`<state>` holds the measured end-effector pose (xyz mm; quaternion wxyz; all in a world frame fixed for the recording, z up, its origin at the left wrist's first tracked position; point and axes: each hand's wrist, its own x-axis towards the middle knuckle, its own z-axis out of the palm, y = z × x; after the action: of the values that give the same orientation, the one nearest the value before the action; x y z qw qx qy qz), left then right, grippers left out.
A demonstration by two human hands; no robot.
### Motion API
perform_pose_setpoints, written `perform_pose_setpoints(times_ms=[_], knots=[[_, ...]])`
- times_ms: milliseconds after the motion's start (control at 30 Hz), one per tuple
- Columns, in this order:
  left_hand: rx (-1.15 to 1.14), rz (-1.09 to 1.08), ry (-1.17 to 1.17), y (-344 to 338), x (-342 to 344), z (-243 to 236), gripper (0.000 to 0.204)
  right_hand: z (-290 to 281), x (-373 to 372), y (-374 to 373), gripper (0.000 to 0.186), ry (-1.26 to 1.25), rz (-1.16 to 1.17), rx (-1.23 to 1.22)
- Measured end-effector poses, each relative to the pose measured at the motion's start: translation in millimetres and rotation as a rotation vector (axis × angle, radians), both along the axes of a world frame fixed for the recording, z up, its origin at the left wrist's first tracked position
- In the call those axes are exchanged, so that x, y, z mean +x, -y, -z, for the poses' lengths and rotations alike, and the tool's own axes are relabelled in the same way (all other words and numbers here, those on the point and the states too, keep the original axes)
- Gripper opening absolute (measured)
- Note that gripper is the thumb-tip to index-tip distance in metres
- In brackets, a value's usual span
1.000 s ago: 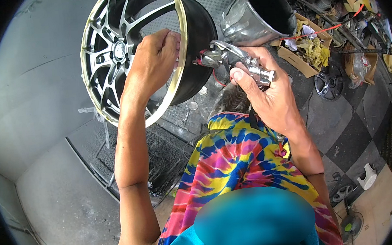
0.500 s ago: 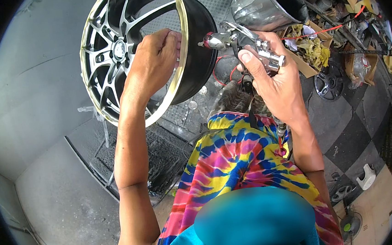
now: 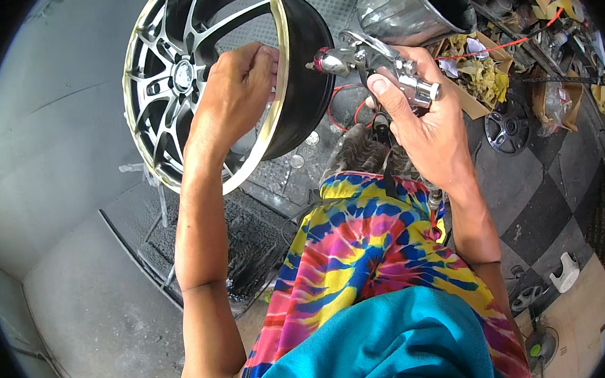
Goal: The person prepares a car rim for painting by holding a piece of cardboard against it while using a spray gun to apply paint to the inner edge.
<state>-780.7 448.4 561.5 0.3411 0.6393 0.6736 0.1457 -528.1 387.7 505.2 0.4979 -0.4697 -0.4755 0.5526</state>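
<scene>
An alloy wheel rim [image 3: 312,81] stands at the upper left, with dark and silver spokes, a black barrel and a pale yellowish lip. My left hand [image 3: 241,87] is closed at the right side of that lip, its curled fingers against the edge; the fingertips are partly hidden. To the right, my right hand [image 3: 428,119] grips a chrome spray gun [image 3: 385,62] with a red ring at its nozzle. The nozzle faces left toward the black barrel, a small gap apart from it. My thumb lies along the gun's back, and its handle is mostly hidden by the hand.
A grey-smeared bucket [image 3: 402,10] lies tilted beyond the gun. Crumpled paper in a cardboard box [image 3: 486,78], a red hose [image 3: 518,42] and a black wheel cover [image 3: 507,129] clutter the right. A dark wet-looking panel [image 3: 206,232] lies on the floor below the wheel.
Hardly anything differs: both hands, the spray gun and the wheel rim keep practically the same places.
</scene>
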Motion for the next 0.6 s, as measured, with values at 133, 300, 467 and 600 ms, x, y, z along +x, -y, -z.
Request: perform_pose_setpoints(times_ms=[133, 300, 467, 600], knots=[[0.004, 0.000, -0.010, 0.7, -0.3, 0.0, 0.041, -1.3, -0.2, 5.7, 0.033, 0.003, -0.047, -0.035], [-0.013, -0.014, 0.020, -0.3, 1.2, -0.6, 0.041, 3.1, -1.1, 12.6, 0.034, -0.007, -0.078, -0.020], [0.001, -0.001, 0.006, 0.0, -0.9, 0.4, 0.041, -0.5, -2.3, 16.6, 0.035, -0.029, -0.111, -0.028], [-0.006, -0.024, 0.011, -0.7, -0.7, 1.5, 0.041, -2.1, -2.3, 21.2, 0.036, -0.030, -0.130, -0.047]])
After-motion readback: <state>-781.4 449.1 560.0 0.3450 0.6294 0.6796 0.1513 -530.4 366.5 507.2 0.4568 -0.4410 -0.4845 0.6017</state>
